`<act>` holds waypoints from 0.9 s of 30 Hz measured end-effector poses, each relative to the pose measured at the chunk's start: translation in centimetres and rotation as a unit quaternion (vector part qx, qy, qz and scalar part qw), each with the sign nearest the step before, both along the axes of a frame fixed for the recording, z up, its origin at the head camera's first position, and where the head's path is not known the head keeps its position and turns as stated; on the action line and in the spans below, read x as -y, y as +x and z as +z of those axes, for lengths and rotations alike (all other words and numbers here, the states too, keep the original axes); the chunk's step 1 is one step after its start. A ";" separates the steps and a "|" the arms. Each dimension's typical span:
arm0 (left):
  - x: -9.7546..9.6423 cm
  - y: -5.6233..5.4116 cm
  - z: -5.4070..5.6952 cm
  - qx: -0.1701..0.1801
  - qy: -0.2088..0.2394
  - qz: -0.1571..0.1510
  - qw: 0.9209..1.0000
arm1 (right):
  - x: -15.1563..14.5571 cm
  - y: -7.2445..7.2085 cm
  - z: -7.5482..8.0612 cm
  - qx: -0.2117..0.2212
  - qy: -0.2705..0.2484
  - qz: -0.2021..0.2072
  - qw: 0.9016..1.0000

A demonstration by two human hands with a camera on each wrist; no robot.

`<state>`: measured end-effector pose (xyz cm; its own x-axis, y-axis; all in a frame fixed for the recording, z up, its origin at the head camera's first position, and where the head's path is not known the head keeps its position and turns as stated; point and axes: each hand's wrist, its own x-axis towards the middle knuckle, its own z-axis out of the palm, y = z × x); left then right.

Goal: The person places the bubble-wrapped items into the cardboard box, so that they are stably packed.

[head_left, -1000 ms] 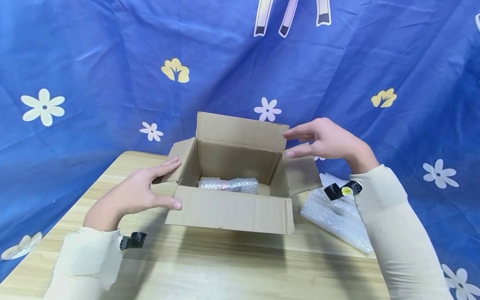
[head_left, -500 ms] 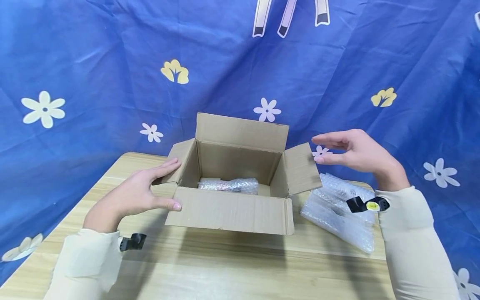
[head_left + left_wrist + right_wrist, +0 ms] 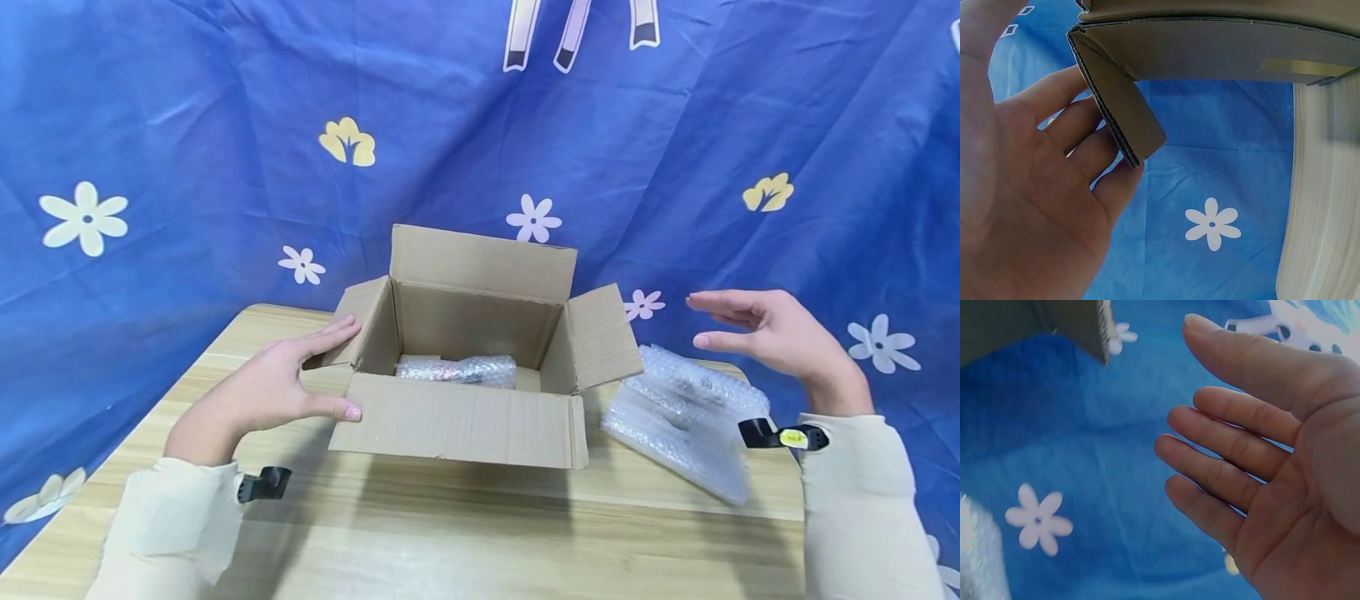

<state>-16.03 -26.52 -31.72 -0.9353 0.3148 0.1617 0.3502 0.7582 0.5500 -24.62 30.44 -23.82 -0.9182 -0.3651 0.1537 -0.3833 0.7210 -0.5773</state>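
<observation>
An open cardboard box (image 3: 457,425) stands on the table with its flaps spread outward. On its floor lies a bubble-wrapped item (image 3: 457,371); what is inside the wrap is unclear. My left hand (image 3: 262,392) rests against the left flap (image 3: 358,321), fingers extended, with the thumb at the front flap's left corner. In the left wrist view, the flap (image 3: 1116,100) partly hides those fingertips. To the right of the box, my right hand (image 3: 780,337) hovers in the air with nothing in it. Its fingers (image 3: 1216,475) are nearly straight and the thumb stands apart.
Several flat sheets or bags of bubble wrap (image 3: 682,425) lie on the wooden table (image 3: 450,542), to the right of the box. A blue cloth (image 3: 450,167) with flower prints hangs behind the table.
My right hand has left the box's right flap and moved right and slightly down, past the bubble wrap. The left hand and box stay where they were.
</observation>
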 end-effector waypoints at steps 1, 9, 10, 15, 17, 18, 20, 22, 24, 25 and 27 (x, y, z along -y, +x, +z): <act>0.0 0.0 0.0 -0.001 0.000 0.000 1.000 | -0.4 -0.1 -0.3 0.001 0.000 -0.002 1.000; -0.1 0.1 0.2 -0.003 -0.001 -0.002 1.000 | -3.5 -0.5 -3.3 0.031 0.005 -0.017 0.999; -0.1 0.1 0.2 -0.002 0.000 -0.001 1.000 | -3.9 -0.5 -3.6 0.039 0.006 -0.019 0.999; -0.2 0.2 0.3 -0.001 -0.001 0.000 1.000 | -5.5 -0.8 -5.1 0.065 0.009 -0.033 0.997; -0.3 0.2 0.3 0.000 0.001 0.000 1.000 | -6.0 -0.9 -5.5 0.074 0.017 -0.041 0.996; -0.3 0.2 0.3 0.001 0.002 0.000 1.000 | -6.3 -1.0 -5.8 0.080 0.021 -0.046 0.995; -0.3 0.2 0.3 0.001 0.004 0.000 1.000 | -6.7 -1.1 -6.3 0.092 0.023 -0.058 0.994; -0.2 0.2 0.3 0.003 0.005 0.001 1.000 | -7.2 -1.2 -6.9 0.103 0.019 -0.068 0.992; -0.1 0.2 0.3 0.004 0.006 0.002 1.000 | -7.7 -1.3 -7.5 0.115 0.012 -0.077 0.990; -0.1 0.2 0.3 0.005 0.006 0.003 1.000 | -7.9 -1.4 -7.8 0.120 0.009 -0.080 0.990; -0.1 0.2 0.2 0.006 0.006 0.004 1.000 | -8.4 -1.5 -8.5 0.131 0.004 -0.085 0.988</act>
